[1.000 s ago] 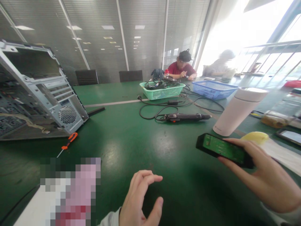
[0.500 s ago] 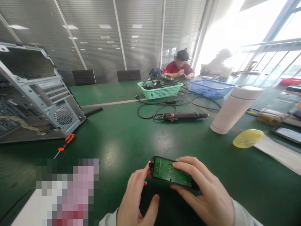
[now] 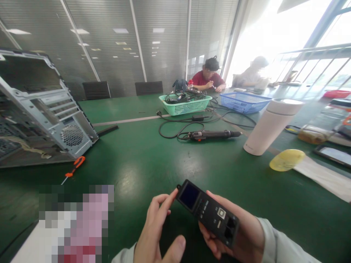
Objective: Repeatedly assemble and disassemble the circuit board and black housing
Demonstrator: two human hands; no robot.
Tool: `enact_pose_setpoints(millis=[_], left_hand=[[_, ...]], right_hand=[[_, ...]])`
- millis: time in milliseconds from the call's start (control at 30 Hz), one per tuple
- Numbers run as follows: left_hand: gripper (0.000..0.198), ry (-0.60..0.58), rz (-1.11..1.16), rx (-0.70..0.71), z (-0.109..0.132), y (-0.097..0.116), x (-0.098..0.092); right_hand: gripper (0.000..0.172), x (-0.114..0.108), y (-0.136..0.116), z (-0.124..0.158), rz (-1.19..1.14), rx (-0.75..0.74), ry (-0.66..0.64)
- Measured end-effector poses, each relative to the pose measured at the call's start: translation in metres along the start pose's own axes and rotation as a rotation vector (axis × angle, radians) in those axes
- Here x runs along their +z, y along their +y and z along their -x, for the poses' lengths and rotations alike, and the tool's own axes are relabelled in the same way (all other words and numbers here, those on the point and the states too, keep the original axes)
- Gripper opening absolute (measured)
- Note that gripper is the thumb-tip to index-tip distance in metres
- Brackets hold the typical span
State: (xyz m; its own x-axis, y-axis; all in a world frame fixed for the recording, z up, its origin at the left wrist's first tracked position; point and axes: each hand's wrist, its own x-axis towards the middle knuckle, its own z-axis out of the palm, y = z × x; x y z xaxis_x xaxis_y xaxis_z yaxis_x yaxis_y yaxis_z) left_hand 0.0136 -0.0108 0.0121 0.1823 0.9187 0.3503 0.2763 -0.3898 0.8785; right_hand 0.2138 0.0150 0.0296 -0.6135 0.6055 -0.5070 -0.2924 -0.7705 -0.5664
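A black handheld device (image 3: 205, 215) shows its face with a small dark screen, a square port and printed labels. My right hand (image 3: 236, 223) holds it from below and the right side, fingers wrapped round its edges. My left hand (image 3: 159, 226) has its fingers apart, thumb spread away; the index fingertip touches or nearly touches the small tab at the device's upper left end. The device is tilted, its screen end pointing up and left. Its back is hidden.
An open computer case (image 3: 68, 120) and an orange-handled screwdriver (image 3: 74, 168) are at the left. Ahead lie a black electric screwdriver (image 3: 214, 135), a green basket of cables (image 3: 186, 108), a blue basket (image 3: 244, 103) and a white bottle (image 3: 268, 128). Two people sit beyond.
The device has been turned over in my right hand: the green circuit board faced up before, and the black face with the screen does now. My right hand has rotated underneath.
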Motion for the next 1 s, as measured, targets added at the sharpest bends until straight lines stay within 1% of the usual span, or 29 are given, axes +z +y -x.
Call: enact_pose_setpoints(millis=[33, 100, 167, 200, 267, 333, 367, 433, 533, 600, 633, 700, 767, 867, 1000], left_hand=[[0.06, -0.007, 0.007, 0.007, 0.0, 0.0, 0.0], [0.062, -0.02, 0.021, 0.021, -0.001, -0.002, 0.0], [0.064, -0.03, 0.034, 0.034, 0.0, -0.004, -0.001], [0.064, -0.029, 0.037, 0.036, 0.0, -0.005, -0.001], [0.063, -0.014, 0.035, 0.029, 0.002, -0.007, 0.0], [0.062, 0.017, 0.02, 0.017, 0.003, -0.008, 0.002], [0.062, 0.035, 0.011, 0.015, 0.004, -0.009, 0.003], [0.061, 0.073, -0.005, 0.021, 0.004, -0.009, 0.006], [0.056, 0.094, -0.03, 0.025, 0.004, -0.009, 0.005], [0.048, 0.04, -0.06, 0.02, 0.002, -0.009, 0.002], [0.043, 0.007, -0.075, 0.019, 0.001, -0.009, 0.0], [0.035, -0.023, -0.098, 0.017, -0.001, -0.009, -0.002], [0.035, -0.017, -0.118, 0.007, -0.003, -0.009, -0.003], [0.034, -0.015, -0.16, 0.02, -0.005, -0.008, -0.004], [0.031, -0.023, -0.186, 0.031, -0.007, -0.007, -0.006]], right_hand=[[0.075, -0.002, 0.0, -0.001, -0.023, 0.004, -0.025], [0.076, -0.002, 0.002, -0.002, -0.04, -0.003, -0.049], [0.074, 0.0, 0.002, -0.001, -0.012, -0.006, -0.064], [0.07, 0.002, 0.002, 0.0, 0.001, -0.021, -0.048], [0.056, 0.005, 0.0, 0.002, 0.033, -0.105, 0.04], [0.05, 0.005, -0.002, 0.004, 0.127, -0.248, 0.155], [0.05, 0.004, -0.003, 0.005, 0.224, -0.343, 0.21], [0.049, -0.001, -0.003, 0.006, 0.512, -0.578, 0.321], [0.033, -0.007, -0.003, 0.008, 0.986, -0.928, 0.486], [0.025, -0.009, -0.003, 0.01, 1.267, -1.068, 0.49], [0.027, -0.009, -0.003, 0.012, 1.389, -1.115, 0.464], [0.033, -0.009, -0.005, 0.014, 1.559, -1.179, 0.413], [0.039, -0.008, -0.006, 0.015, 1.64, -1.2, 0.369], [0.042, -0.008, -0.007, 0.016, 1.678, -1.191, 0.332], [0.044, -0.008, -0.006, 0.015, 1.672, -1.192, 0.341]])
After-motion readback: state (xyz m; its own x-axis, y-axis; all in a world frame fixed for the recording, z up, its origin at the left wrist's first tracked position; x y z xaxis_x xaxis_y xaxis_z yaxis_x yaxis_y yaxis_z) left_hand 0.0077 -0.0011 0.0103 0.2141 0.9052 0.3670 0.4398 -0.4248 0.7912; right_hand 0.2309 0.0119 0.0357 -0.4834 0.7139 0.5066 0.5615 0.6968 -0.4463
